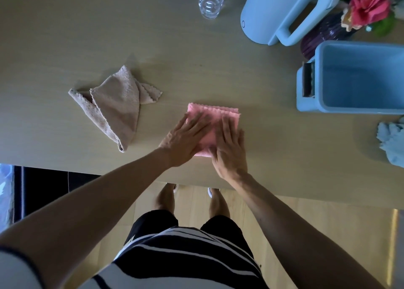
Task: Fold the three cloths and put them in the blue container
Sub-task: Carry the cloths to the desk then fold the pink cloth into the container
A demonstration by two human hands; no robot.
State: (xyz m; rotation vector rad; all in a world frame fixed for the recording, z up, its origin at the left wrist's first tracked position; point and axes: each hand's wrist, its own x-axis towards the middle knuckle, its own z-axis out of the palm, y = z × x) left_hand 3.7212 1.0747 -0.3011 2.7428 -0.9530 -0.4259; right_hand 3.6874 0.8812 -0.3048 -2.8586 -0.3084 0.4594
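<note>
A pink cloth [215, 116] lies folded into a small rectangle near the table's front edge. My left hand [185, 139] presses flat on its left part with straight fingers. My right hand [229, 149] lies flat on its right part beside the left hand. A beige cloth [119, 105] sits crumpled and unfolded to the left of the pink one. A light blue cloth [392, 142] lies bunched at the right edge of the view. The blue container [323, 87] stands at the right, and its visible inside holds nothing.
A light blue jug [282, 8] with a handle stands at the back right, beside a purple vase [321, 37] with pink flowers. A clear plastic bottle [211, 0] stands at the back centre. The table's front edge [131, 176] runs just below my wrists.
</note>
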